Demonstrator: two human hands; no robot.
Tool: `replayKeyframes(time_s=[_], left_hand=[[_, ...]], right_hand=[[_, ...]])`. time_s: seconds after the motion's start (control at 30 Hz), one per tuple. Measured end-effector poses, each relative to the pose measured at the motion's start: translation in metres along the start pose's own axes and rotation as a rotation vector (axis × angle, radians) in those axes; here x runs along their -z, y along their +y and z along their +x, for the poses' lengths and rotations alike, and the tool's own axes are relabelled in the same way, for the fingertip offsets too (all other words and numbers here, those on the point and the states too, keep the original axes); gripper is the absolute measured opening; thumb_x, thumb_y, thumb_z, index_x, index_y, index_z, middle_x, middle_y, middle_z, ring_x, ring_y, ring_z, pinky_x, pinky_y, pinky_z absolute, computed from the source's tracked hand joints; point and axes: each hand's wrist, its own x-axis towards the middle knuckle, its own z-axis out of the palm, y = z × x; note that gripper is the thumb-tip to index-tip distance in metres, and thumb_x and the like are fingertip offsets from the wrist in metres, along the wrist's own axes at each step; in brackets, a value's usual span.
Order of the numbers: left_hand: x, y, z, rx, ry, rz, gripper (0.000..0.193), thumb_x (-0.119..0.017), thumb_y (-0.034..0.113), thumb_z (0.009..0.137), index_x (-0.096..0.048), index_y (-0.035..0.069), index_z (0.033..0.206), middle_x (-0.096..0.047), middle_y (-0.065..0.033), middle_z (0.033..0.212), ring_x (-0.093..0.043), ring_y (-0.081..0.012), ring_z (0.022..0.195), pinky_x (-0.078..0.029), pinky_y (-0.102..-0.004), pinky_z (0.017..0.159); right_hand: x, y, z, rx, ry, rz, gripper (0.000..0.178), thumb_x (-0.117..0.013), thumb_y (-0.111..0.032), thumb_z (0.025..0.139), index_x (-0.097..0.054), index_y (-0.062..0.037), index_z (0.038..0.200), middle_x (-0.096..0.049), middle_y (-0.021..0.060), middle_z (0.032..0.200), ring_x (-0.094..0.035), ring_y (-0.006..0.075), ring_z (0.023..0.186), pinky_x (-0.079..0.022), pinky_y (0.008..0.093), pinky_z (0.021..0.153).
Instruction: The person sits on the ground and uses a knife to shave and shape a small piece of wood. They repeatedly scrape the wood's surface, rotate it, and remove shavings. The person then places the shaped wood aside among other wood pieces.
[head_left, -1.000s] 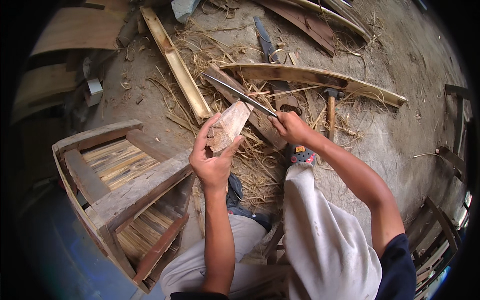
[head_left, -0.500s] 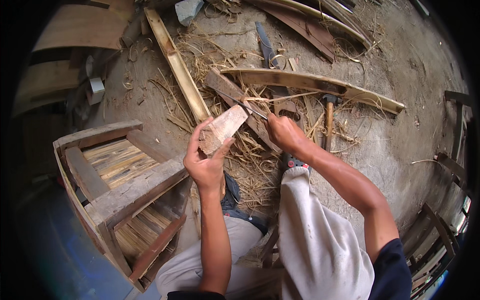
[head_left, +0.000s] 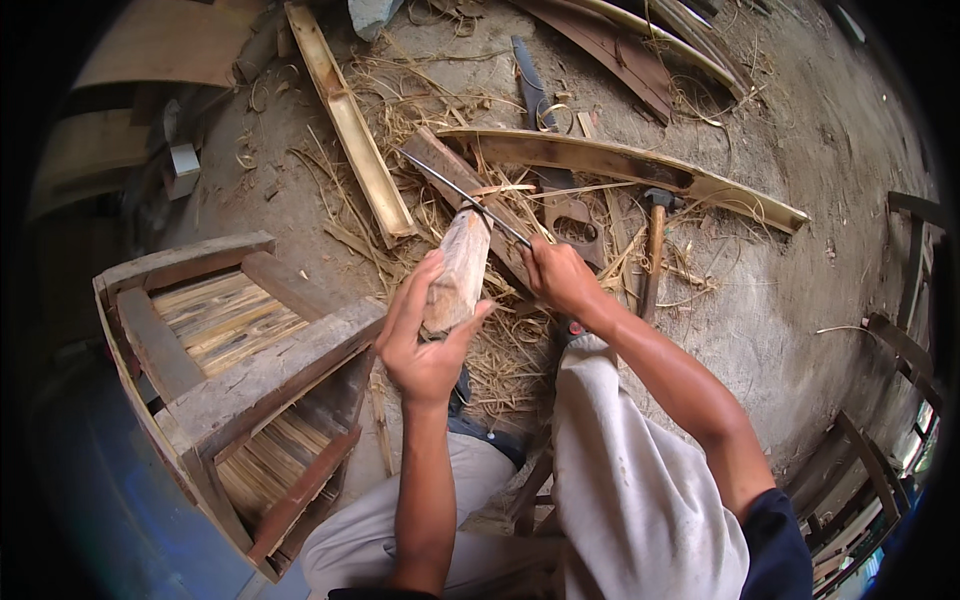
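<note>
My left hand (head_left: pixel 418 355) grips the near end of a pale, roughly shaped wood block (head_left: pixel 463 252), thumb on one side and fingers on the other. Closed around the handle end of a long, thin-bladed knife (head_left: pixel 432 169) is my right hand (head_left: pixel 566 276); the handle itself is mostly hidden. The blade lies slantwise across the block's narrow far end, pointing up and left. A curled strip of wood (head_left: pixel 508 188) stands out beside the blade. Beneath them a brown plank (head_left: pixel 442 146) lies slanted on the ground.
A split bamboo length (head_left: pixel 600 152) crosses the plank, with a handsaw (head_left: pixel 534 88) under it and a hammer (head_left: pixel 655 250) at right. Another bamboo piece (head_left: pixel 362 150) lies at left. Shavings (head_left: pixel 505 370) cover the ground. A wooden frame (head_left: pixel 270 365) stands by my left arm.
The block has turned more upright in my left hand, its far end shifting slightly left. My right hand and the knife have moved slightly left and down.
</note>
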Motion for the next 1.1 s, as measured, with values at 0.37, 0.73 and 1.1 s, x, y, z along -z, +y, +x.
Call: replayKeyframes(time_s=[0.37,0.73,1.1], left_hand=[[0.005,-0.015,0.017,0.263,0.009,-0.219,0.060,-0.087,-0.001,0.071,-0.062,-0.002,0.126,-0.069,-0.0133,0.121,-0.064,-0.0181,0.109,-0.052,-0.0320,0.094],[0.008,-0.020,0.022,0.215,0.027,-0.219,0.055,-0.083,-0.002,0.076,-0.061,-0.003,0.126,-0.068,-0.0102,0.119,-0.065,-0.0168,0.106,-0.051,-0.0309,0.095],[0.013,-0.022,0.016,0.274,0.035,-0.230,0.054,-0.082,-0.003,0.076,-0.061,-0.004,0.126,-0.066,-0.0118,0.124,-0.064,-0.0175,0.109,-0.050,-0.0323,0.097]], right_hand=[[0.025,-0.062,0.008,0.473,0.112,0.132,0.018,-0.052,-0.014,0.101,-0.052,0.0012,0.093,-0.060,0.0250,0.068,-0.062,0.0418,0.059,-0.048,0.0496,0.053],[0.016,0.022,0.029,-0.002,-0.227,0.001,0.043,-0.051,-0.027,0.101,-0.060,0.0046,0.073,-0.063,0.0269,0.070,-0.062,0.0449,0.063,-0.049,0.0512,0.063],[0.017,0.008,0.011,-0.008,-0.145,-0.432,0.014,-0.049,-0.012,0.095,-0.051,0.0018,0.099,-0.064,0.0267,0.074,-0.066,0.0447,0.068,-0.052,0.0518,0.060]])
